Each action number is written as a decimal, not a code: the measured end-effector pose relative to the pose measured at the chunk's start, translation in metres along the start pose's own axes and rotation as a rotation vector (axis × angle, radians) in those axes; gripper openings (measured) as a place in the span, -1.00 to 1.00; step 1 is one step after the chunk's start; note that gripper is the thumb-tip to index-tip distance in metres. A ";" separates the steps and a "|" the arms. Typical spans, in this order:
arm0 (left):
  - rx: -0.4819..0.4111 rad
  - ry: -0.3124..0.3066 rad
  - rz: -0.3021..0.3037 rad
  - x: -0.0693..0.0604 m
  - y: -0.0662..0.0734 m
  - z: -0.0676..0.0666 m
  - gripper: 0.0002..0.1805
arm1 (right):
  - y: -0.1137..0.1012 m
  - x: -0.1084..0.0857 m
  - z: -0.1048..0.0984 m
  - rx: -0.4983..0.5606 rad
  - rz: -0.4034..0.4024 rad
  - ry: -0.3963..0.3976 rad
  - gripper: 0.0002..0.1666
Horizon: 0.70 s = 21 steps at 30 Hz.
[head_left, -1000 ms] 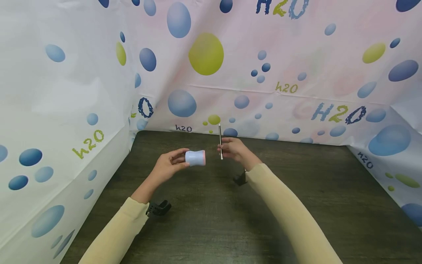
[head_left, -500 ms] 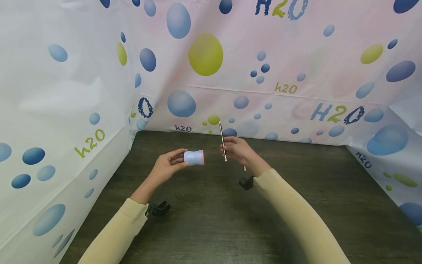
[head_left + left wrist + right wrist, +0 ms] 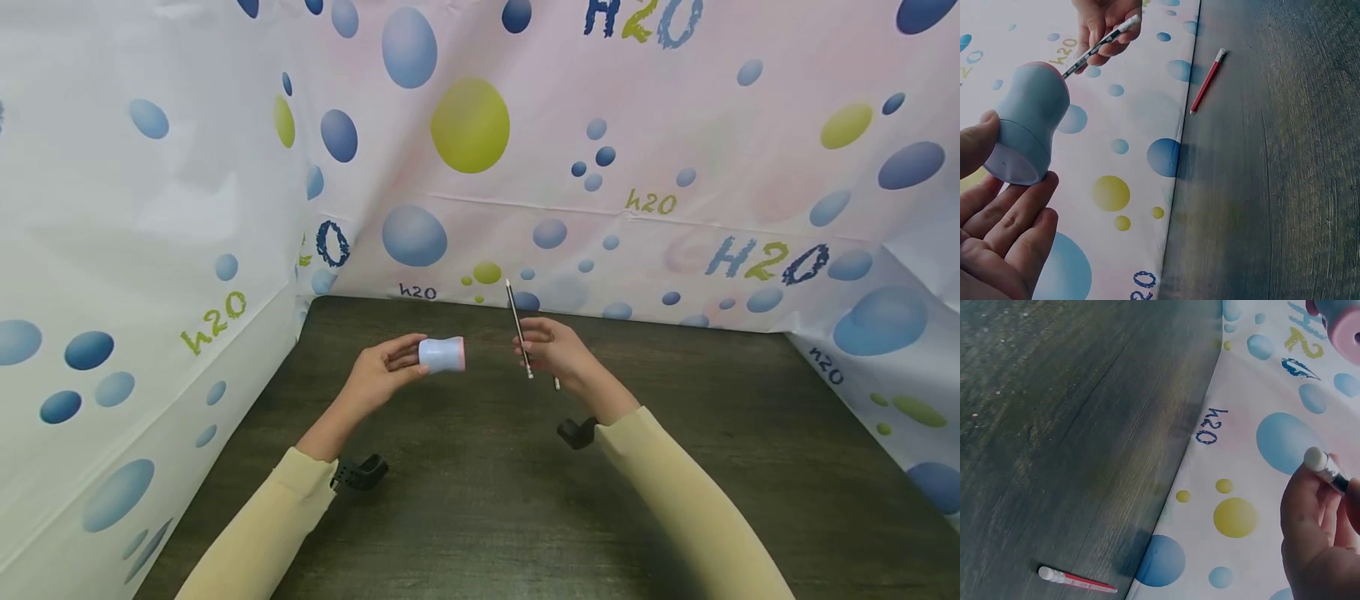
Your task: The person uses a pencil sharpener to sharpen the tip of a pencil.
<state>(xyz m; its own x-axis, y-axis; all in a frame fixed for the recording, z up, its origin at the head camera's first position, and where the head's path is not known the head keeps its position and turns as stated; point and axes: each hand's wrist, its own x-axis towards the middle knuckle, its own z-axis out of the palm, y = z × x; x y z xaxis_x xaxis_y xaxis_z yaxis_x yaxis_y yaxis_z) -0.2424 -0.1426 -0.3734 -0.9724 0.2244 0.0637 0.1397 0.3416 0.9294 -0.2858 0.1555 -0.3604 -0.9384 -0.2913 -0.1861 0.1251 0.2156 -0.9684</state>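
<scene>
My left hand (image 3: 378,373) grips a light blue, waisted pencil sharpener (image 3: 441,355) between thumb and fingers. Its pink end (image 3: 1342,339), which has a small dark hole, faces right. Across a gap, my right hand (image 3: 557,352) pinches a dark pencil (image 3: 514,310) with a white eraser (image 3: 1316,459). The pencil tilts, point up and eraser down, apart from the sharpener. On the table beyond the right hand lies a red pencil (image 3: 1209,81) with a white eraser, mostly hidden by that hand in the head view.
Beneath both hands spreads a dark wood-grain table (image 3: 465,500). White sheeting (image 3: 570,108) with blue and green dots rises along its back, left and right sides. Each wrist wears a black band, the left one (image 3: 363,473) hanging above the table.
My right hand has drawn to the right and slightly nearer with the dark pencil, which leans more. The red pencil's end now shows beside it. The left hand and sharpener stay nearly still.
</scene>
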 end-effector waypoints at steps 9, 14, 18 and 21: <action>0.002 -0.007 0.012 -0.001 0.008 0.000 -0.41 | 0.004 -0.022 -0.002 -0.080 -0.061 -0.029 -0.44; 0.036 -0.019 -0.003 -0.002 0.013 -0.002 -0.42 | 0.005 -0.035 -0.003 -0.126 -0.094 -0.061 -0.47; 0.067 -0.014 0.004 -0.003 0.015 -0.006 -0.43 | 0.005 -0.043 -0.004 -0.145 -0.103 -0.067 -0.48; 0.069 -0.014 0.018 -0.004 0.016 -0.007 -0.43 | 0.006 -0.048 -0.006 -0.158 -0.113 -0.061 -0.48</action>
<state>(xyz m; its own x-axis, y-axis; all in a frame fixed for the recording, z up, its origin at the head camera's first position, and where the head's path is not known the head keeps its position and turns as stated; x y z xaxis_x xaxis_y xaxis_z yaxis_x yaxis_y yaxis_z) -0.2377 -0.1441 -0.3561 -0.9670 0.2436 0.0746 0.1701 0.3996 0.9008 -0.2423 0.1760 -0.3568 -0.9216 -0.3770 -0.0922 -0.0363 0.3201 -0.9467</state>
